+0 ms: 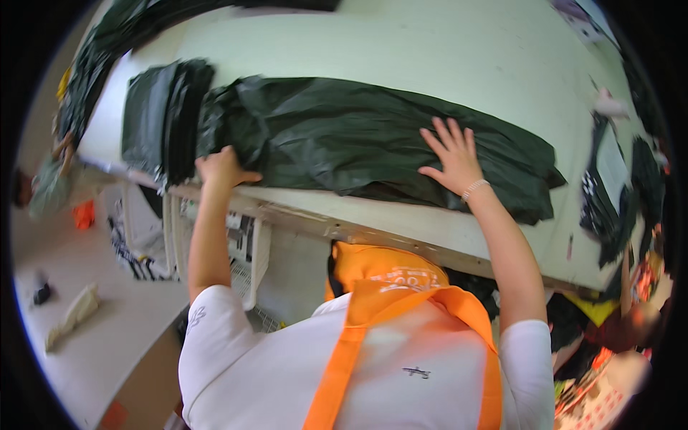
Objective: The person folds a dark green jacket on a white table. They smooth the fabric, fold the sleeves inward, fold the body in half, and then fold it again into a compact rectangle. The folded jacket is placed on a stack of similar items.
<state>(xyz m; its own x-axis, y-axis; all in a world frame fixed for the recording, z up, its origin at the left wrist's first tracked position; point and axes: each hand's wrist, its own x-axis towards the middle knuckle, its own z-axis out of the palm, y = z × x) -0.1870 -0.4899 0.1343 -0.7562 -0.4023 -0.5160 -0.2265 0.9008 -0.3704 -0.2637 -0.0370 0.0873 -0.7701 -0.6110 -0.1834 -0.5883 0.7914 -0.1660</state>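
A long piece of dark green, thin, crinkled fabric [344,136] lies spread lengthwise along the near side of the pale table. My right hand [456,161] rests flat on its right half, fingers spread, a light bracelet at the wrist. At the left end of the cloth is my left hand [221,170], palm down, with its thumb stretched away from the fingers along the near edge. Part of its fingers is hard to make out. Just beyond that hand, to the left, stands a stack of folded dark green cloth [166,122], touching or nearly touching the spread piece.
More dark fabric [107,43] hangs over the table's far left edge. Dark pieces [605,186] with a pale sheet lie at the right end. White wire baskets [247,258] stand below the table edge [337,233]. Another person [50,186] is at the far left.
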